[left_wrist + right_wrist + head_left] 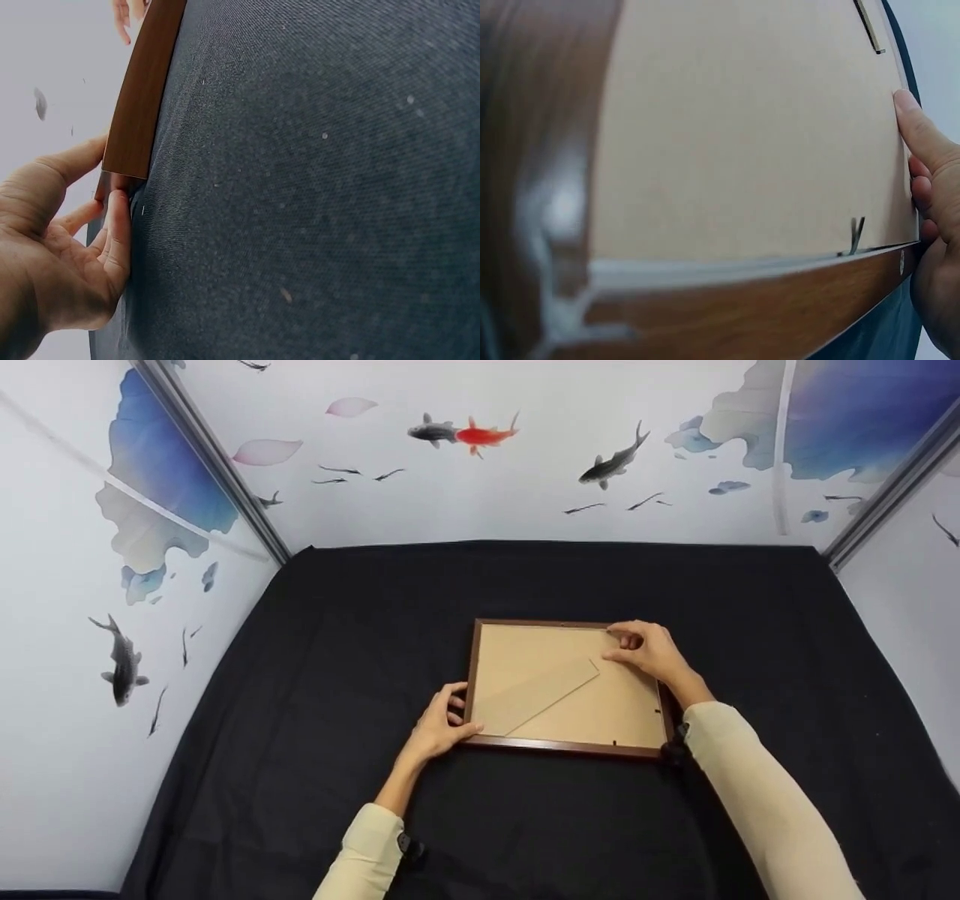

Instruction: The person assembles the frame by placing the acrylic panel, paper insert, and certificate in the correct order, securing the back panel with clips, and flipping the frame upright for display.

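A brown wooden picture frame point(555, 745) lies face down on black cloth, its tan backing board point(540, 649) upward. A flat stand leg point(544, 690) lies slanting across the board. At the near left corner my left hand point(439, 725) grips the frame, thumb on its top edge and fingers along the side. My right hand point(651, 651) is at the far right corner, index finger on the far edge and thumb at the board, other fingers bent. Small metal tabs point(856, 235) stick up beside the board's edge in the right wrist view.
Black cloth point(337, 622) covers the table around the frame. White panels point(525, 510) printed with fish and blue leaves stand behind and at both sides, joined by grey metal posts point(225, 472).
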Demonstrator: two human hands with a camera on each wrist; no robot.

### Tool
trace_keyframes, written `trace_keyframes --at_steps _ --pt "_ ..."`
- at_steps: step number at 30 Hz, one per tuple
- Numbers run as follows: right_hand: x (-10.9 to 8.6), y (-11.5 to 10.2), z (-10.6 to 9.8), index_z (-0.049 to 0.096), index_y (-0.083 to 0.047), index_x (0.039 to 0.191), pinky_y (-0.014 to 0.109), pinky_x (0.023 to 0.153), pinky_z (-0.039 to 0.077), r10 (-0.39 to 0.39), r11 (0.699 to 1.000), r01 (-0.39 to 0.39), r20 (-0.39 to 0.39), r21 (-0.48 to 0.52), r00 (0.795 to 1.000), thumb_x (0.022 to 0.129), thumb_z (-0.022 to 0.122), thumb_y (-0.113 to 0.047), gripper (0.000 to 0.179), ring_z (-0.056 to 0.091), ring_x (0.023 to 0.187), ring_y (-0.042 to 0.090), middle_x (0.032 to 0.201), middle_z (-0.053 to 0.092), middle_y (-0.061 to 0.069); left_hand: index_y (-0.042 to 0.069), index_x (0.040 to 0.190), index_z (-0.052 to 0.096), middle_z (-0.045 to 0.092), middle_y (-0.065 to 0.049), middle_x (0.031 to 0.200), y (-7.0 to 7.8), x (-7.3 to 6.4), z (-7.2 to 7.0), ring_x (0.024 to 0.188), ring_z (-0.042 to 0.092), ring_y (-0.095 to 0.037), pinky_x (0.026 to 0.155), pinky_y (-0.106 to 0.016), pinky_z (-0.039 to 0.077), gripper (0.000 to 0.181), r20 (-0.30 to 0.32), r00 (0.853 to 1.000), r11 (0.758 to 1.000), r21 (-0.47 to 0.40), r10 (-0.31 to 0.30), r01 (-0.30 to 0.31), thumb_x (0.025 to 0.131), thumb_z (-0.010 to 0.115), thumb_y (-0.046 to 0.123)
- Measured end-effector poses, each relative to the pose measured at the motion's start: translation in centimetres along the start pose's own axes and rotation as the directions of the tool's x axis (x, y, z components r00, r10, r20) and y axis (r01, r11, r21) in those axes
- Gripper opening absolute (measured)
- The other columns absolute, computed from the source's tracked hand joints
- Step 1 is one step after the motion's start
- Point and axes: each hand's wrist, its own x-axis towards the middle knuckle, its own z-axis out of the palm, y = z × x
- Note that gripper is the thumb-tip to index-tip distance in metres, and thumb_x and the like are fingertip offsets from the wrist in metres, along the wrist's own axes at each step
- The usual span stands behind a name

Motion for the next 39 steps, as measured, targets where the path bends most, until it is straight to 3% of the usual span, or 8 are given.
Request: trace_keyframes --at_steps 6,17,22,28,34,36,39 --pt "-0.1 -0.1 0.0 0.074 0.0 0.118 0.028 0.063 0.04 0.002 1.0 -0.002 0.007 -0.019 1.0 0.082 0.087 -0.017 0.041 0.05 0.072 0.022 0.083 0.061 0.009 0.009 0.147 0.046 0.056 -0.012 0.117 -0.1 0.0 0.0 0.093 0.062 -0.025 0.076 -0.042 0.051 0.073 0.003 1.0 1.0 -0.001 0.002 -0.002 0.086 0.085 0.019" --pt "1.2 -1.3 -0.9 0.074 0.001 0.117 0.037 0.064 0.041 0.097 0.98 -0.066 0.165 -0.186 0.982 0.088 0.082 -0.028 0.042 0.049 0.073 0.023 0.08 0.056 0.006 0.007 0.145 0.047 0.056 -0.013 0.114 0.0 0.1 -0.2 0.09 0.062 -0.026 0.076 -0.043 0.052 0.073 -0.014 0.999 0.999 -0.016 0.032 -0.033 0.084 0.086 0.017" --pt "1.3 -1.2 -0.9 0.074 0.0 0.116 0.038 0.064 0.041 0.091 0.979 -0.057 0.172 -0.197 0.981 0.088 0.082 -0.028 0.041 0.048 0.072 0.023 0.079 0.057 0.006 0.008 0.146 0.047 0.056 -0.013 0.115 0.1 0.1 -0.1 0.09 0.062 -0.026 0.075 -0.043 0.051 0.073 -0.012 1.0 0.999 -0.013 0.029 -0.029 0.084 0.086 0.017" --pt "0.4 -0.5 -0.3 0.074 -0.001 0.118 0.04 0.068 0.037 0.007 0.985 0.01 0.095 -0.172 0.995 0.087 0.084 -0.026 0.041 0.045 0.075 0.025 0.08 0.055 0.007 0.009 0.145 0.047 0.056 -0.013 0.115 0.2 0.0 0.0 0.091 0.061 -0.026 0.075 -0.042 0.05 0.074 -0.009 1.0 1.0 -0.014 0.004 -0.004 0.084 0.086 0.017" --pt "-1.9 0.4 0.1 0.074 -0.001 0.12 0.048 0.082 0.032 -0.082 0.987 0.067 -0.1 -0.146 0.992 0.078 0.091 -0.023 0.05 0.042 0.093 0.033 0.103 0.054 0.015 0.007 0.15 0.041 0.055 -0.015 0.117 0.3 0.1 -0.1 0.093 0.061 -0.027 0.076 -0.041 0.051 0.079 0.019 1.0 1.0 -0.011 -0.004 0.004 0.085 0.085 0.016" --pt "-3.1 0.7 -0.1 0.072 -0.001 0.123 0.051 0.085 0.031 -0.076 0.991 0.057 -0.16 -0.117 0.984 0.075 0.093 -0.021 0.056 0.04 0.1 0.037 0.11 0.051 0.019 0.005 0.153 0.036 0.054 -0.016 0.12 0.4 0.2 -0.3 0.094 0.061 -0.028 0.078 -0.042 0.052 0.084 0.04 0.999 1.0 -0.025 -0.002 0.003 0.085 0.085 0.015" --pt "-5.0 0.7 -0.8 0.066 0.0 0.132 0.052 0.087 0.034 -0.009 0.999 -0.001 -0.181 -0.055 0.983 0.074 0.094 -0.019 0.067 0.041 0.104 0.038 0.118 0.047 0.023 0.003 0.155 0.032 0.052 -0.02 0.123 0.7 0.7 -0.8 0.099 0.06 -0.033 0.082 -0.045 0.053 0.089 0.055 0.998 0.998 -0.058 0.009 -0.006 0.084 0.085 0.013"
